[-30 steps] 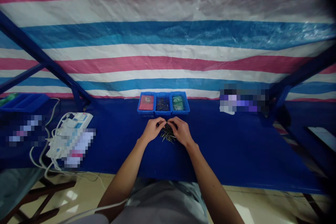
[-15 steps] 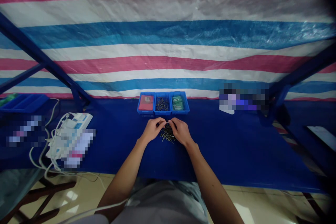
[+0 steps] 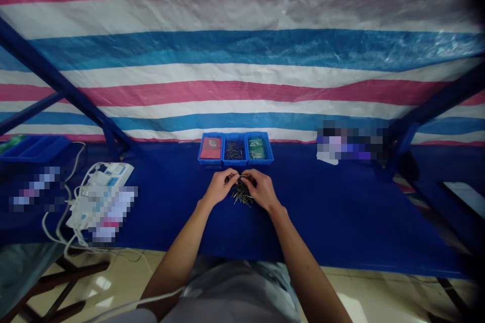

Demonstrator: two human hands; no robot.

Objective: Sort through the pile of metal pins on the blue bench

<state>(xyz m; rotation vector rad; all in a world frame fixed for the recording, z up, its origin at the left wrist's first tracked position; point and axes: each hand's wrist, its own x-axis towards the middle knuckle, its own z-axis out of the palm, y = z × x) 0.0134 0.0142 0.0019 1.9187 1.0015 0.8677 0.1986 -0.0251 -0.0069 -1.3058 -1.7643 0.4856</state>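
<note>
My left hand (image 3: 221,185) and my right hand (image 3: 261,187) face each other close together over a small heap of thin metal screws (image 3: 242,196) on the blue table. Thumb and fingers of both hands are pinched around one slender screw (image 3: 243,176), held level between the fingertips. Its ends are hidden by the fingers. Just beyond the hands stand three joined blue bins. The left bin holds a red packet (image 3: 211,148), the middle one more loose screws (image 3: 235,150), the right one green packets (image 3: 257,149).
A white power strip (image 3: 117,175) with tangled cables lies on the left, beside a blue divided tray (image 3: 36,149). Blurred-out items are at the right rear, and a phone-like slab (image 3: 467,197) lies far right. Blue frame bars (image 3: 64,86) slant up on both sides before a striped sheet.
Both hands stay in nearly the same place. The right fingertips shift slightly around the screw, and more of it shows between the hands now.
</note>
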